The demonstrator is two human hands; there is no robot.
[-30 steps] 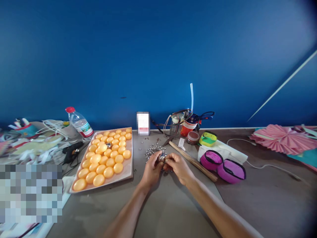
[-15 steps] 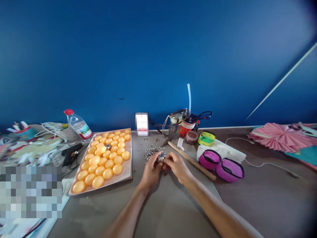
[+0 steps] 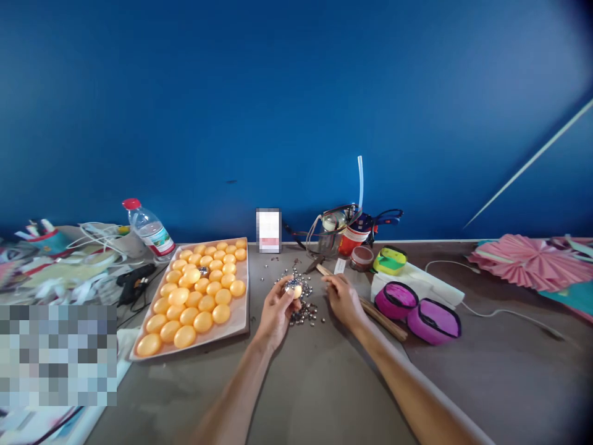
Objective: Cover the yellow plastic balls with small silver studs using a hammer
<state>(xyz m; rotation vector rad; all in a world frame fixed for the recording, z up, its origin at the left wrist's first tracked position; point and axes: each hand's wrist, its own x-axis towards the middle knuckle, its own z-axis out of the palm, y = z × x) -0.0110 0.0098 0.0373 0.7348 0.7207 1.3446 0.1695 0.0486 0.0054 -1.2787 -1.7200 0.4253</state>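
Note:
In my left hand [image 3: 277, 309], closed around it, is an orange ping-pong ball [image 3: 297, 291] with small silver balls over its upper part. Around and beyond that hand lies a loose heap of silver balls [image 3: 303, 314]. My right hand [image 3: 343, 300] is closed, fingers curled, over the wooden handle of a hammer [image 3: 386, 324]. The hand hides the handle's middle, and what its fingertips hold, if anything, cannot be made out. Left of my hands, a shallow tray [image 3: 238, 318] holds many more orange balls [image 3: 202, 321]; one silver-covered ball [image 3: 203, 271] sits among them.
Two purple mesh bands [image 3: 433, 320] and a yellow-green one [image 3: 390, 259] lie at right. Behind stand a small jar [image 3: 361, 258], a red cup [image 3: 349, 240] with tools and wires, and a blurred upright card [image 3: 269, 232]. A bottle [image 3: 155, 235] and glue gun [image 3: 134, 281] are left.
My hands have moved apart. The left keeps the silver-topped ball, now more visible; the right has let go of it and shifted right, over the hammer handle. The view has shifted slightly.

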